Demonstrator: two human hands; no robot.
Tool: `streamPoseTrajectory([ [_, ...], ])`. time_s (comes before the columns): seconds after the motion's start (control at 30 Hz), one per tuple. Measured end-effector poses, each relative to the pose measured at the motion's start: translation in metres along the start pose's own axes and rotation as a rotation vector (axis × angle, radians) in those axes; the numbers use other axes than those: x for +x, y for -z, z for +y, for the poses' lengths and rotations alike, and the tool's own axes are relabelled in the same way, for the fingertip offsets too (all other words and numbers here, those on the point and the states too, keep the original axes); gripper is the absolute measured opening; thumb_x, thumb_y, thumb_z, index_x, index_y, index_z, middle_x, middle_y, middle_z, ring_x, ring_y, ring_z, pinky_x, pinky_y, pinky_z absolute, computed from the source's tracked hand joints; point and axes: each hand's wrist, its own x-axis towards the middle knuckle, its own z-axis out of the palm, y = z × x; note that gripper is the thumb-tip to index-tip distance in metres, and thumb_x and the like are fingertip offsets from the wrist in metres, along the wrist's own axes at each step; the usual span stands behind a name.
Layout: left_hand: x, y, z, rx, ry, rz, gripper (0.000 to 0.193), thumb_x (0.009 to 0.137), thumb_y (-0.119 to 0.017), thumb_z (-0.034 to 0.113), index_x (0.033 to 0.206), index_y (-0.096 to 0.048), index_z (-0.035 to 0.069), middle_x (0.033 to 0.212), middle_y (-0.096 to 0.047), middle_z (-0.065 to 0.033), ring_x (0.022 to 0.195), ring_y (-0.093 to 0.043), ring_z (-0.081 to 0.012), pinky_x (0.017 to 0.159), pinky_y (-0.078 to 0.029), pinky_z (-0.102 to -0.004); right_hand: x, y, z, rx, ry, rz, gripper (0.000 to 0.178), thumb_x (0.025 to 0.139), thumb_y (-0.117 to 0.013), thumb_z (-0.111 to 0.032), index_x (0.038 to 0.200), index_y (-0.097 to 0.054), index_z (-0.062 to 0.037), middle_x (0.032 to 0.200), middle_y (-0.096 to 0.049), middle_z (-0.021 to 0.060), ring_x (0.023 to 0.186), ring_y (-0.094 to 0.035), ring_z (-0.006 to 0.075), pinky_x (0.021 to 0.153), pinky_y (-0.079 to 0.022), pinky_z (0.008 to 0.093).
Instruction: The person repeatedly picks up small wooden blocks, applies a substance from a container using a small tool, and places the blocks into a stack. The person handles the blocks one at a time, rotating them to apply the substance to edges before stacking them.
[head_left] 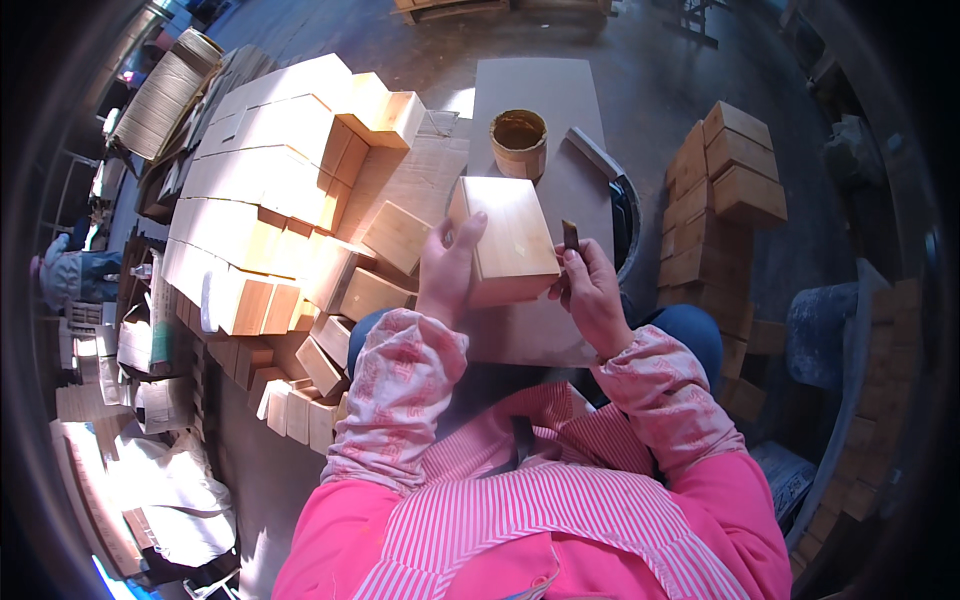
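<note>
My left hand (452,262) is closed on the left side of a pale wooden box (512,228), thumb on its upper face. The box is held tilted above a narrow board laid in front of me. My right hand (590,290) pinches a small, dark, flat-ended tool (570,236), which looks like a scraper, its tip pointing up. Fingers of that hand are close to the box's right corner; whether they touch it I cannot tell. Just beyond the box stands a round tub (520,150) with brown material inside.
The board (490,85) extends away from me. Many stacked wooden boxes (265,160) fill the left, with loose ones (400,235) nearer me. Another stack (735,165) rises at right. Beside the board's right edge lies a grey strip (592,152). A person (75,275) is at far left.
</note>
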Motion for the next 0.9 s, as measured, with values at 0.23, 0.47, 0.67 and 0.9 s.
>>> streamPoseTrajectory([
  [0.23, -0.0055, -0.0011, 0.0076, 0.001, -0.01, -0.063, 0.093, 0.088, -0.079, 0.041, 0.145, -0.035, -0.017, 0.128, -0.059, -0.0234, 0.109, -0.065, -0.0235, 0.091, -0.054, -0.031, -0.0001, 0.0003, -0.0011, 0.005, -0.006, -0.003, 0.018, 0.112, -0.042, -0.019, 0.113, -0.056, -0.0074, 0.078, -0.059, 0.001, 0.057, -0.053, 0.0043, 0.049, -0.038, 0.0189],
  [0.47, -0.0062, -0.0049, 0.008, 0.028, -0.027, -0.049, 0.064, 0.096, -0.07, 0.035, 0.136, -0.05, -0.009, 0.119, -0.066, -0.0159, 0.103, -0.068, -0.0194, 0.089, -0.055, -0.0298, -0.002, -0.001, -0.0053, 0.018, -0.017, 0.005, 0.019, 0.112, -0.042, -0.019, 0.113, -0.056, -0.0068, 0.078, -0.059, 0.0013, 0.058, -0.055, 0.0048, 0.048, -0.04, 0.0192],
  [0.67, -0.0031, -0.0017, 0.0067, -0.005, -0.022, -0.095, 0.084, 0.09, -0.077, 0.04, 0.142, -0.042, -0.016, 0.126, -0.062, -0.021, 0.108, -0.066, -0.0208, 0.091, -0.054, -0.0299, -0.0014, 0.0007, -0.0068, 0.028, -0.044, -0.013, 0.018, 0.112, -0.042, -0.019, 0.112, -0.056, -0.0062, 0.079, -0.059, 0.0019, 0.058, -0.055, 0.0052, 0.048, -0.041, 0.0193],
  [0.9, 0.0021, 0.0024, -0.0004, 0.023, -0.021, -0.086, 0.091, 0.089, -0.077, 0.042, 0.145, -0.037, -0.017, 0.132, -0.059, -0.0238, 0.116, -0.063, -0.0228, 0.097, -0.051, -0.0312, -0.0023, 0.0004, -0.0051, 0.06, -0.019, -0.012, 0.019, 0.112, -0.042, -0.018, 0.11, -0.056, -0.0066, 0.08, -0.06, 0.002, 0.059, -0.056, 0.0054, 0.049, -0.041, 0.0195],
])
